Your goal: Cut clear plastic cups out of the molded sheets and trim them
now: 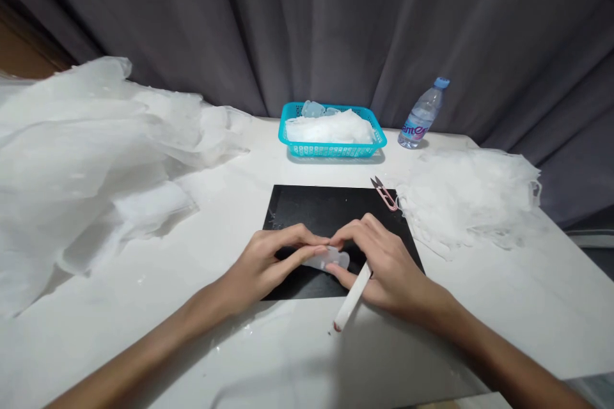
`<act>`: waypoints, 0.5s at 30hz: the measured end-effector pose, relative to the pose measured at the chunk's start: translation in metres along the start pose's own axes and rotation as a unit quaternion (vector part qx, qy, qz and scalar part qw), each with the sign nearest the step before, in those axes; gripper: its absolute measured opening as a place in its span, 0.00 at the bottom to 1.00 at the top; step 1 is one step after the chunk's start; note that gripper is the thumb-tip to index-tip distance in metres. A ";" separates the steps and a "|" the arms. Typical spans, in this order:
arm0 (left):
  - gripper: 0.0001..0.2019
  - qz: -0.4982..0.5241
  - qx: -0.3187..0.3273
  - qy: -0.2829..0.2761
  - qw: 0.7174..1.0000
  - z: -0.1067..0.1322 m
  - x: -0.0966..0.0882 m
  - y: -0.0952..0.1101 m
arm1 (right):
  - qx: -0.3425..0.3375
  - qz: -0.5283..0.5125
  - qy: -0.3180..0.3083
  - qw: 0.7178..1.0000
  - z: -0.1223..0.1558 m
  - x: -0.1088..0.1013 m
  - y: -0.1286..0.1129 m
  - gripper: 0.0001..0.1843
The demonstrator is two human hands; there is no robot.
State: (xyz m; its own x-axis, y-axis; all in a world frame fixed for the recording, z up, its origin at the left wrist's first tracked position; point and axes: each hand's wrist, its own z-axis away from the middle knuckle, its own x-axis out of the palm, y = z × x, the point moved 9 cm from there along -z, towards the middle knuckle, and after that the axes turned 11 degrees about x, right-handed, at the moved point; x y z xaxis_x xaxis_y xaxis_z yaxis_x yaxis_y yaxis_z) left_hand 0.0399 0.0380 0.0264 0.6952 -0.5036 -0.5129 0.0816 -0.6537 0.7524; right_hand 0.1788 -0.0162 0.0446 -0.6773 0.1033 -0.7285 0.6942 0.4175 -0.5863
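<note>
A small translucent whitish plastic piece (330, 259) with a rounded end is between my hands, over a black mat (326, 204). My left hand (283, 259) is closed on its left part, fingers above and thumb along the near side, hiding much of it. My right hand (378, 262) touches the right end with its thumb and index finger. In that same hand rests a slim white pen-like tool (354, 297), its reddish end with a thin dark tip pointing down toward me. A pair of pink thread snips (384, 194) lies at the mat's far right corner.
Behind the mat stands a blue plastic basket (336, 151) with white fabric and clear pieces. A water bottle (423, 114) is right of it. Sheer white fabric (119, 160) is heaped at left; another white pile (472, 195) lies at right. A grey curtain (326, 25) hangs behind the table.
</note>
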 end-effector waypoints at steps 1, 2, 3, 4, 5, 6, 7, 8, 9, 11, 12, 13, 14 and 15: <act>0.07 -0.015 0.010 0.009 1.000 0.001 -0.002 0.000 | 0.010 -0.014 -0.007 1.000 0.000 0.000 0.003 0.07; 0.07 -0.029 0.021 0.014 0.999 0.002 -0.004 0.001 | 0.011 -0.028 -0.012 0.999 0.000 -0.001 0.005 0.06; 0.06 -0.044 0.037 0.017 0.998 0.002 -0.006 0.003 | 0.003 -0.041 -0.013 0.999 0.000 -0.002 0.005 0.05; 0.07 -0.060 0.058 0.019 0.996 0.002 -0.007 0.006 | -0.013 -0.053 -0.009 0.998 0.001 -0.005 0.004 0.05; 0.07 -0.078 0.084 0.023 0.993 0.002 -0.008 0.011 | -0.031 -0.064 -0.002 0.997 0.002 -0.009 0.002 0.05; 0.09 -0.097 0.114 0.028 0.988 0.002 -0.009 0.017 | -0.048 -0.073 0.009 0.996 0.002 -0.013 0.000 0.06; 0.11 -0.114 0.143 0.034 0.983 0.003 -0.010 0.023 | -0.065 -0.080 0.021 0.994 0.003 -0.017 -0.002 0.07; 0.13 -0.126 0.168 0.039 0.977 0.003 -0.011 0.028 | -0.078 -0.085 0.033 0.993 0.004 -0.020 -0.003 0.08; 0.15 -0.134 0.188 0.044 0.972 0.004 -0.012 0.032 | -0.087 -0.088 0.044 0.991 0.005 -0.023 -0.004 0.09; 0.18 -0.136 0.209 0.045 0.967 0.005 -0.013 0.036 | -0.095 -0.091 0.062 0.989 0.006 -0.027 -0.004 0.11; 0.19 -0.133 0.214 0.042 0.967 0.006 -0.013 0.036 | -0.096 -0.092 0.066 0.989 0.006 -0.027 -0.003 0.12; 0.20 -0.130 0.217 0.038 0.967 0.006 -0.013 0.037 | -0.096 -0.093 0.069 0.989 0.006 -0.028 -0.003 0.13; 0.20 -0.127 0.219 0.036 0.967 0.006 -0.013 0.037 | -0.095 -0.094 0.071 0.988 0.006 -0.028 -0.002 0.13; 0.20 -0.124 0.220 0.037 0.967 0.006 -0.013 0.038 | -0.094 -0.095 0.073 0.988 0.005 -0.028 -0.002 0.13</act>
State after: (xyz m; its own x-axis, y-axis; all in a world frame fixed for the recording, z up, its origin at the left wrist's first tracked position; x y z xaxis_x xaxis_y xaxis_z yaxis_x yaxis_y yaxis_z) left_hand 0.0296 0.0159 0.0588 0.7438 -0.2690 -0.6119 -0.0484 -0.9347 0.3520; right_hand 0.1982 -0.0247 0.0644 -0.8286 0.1301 -0.5444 0.5025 0.6013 -0.6212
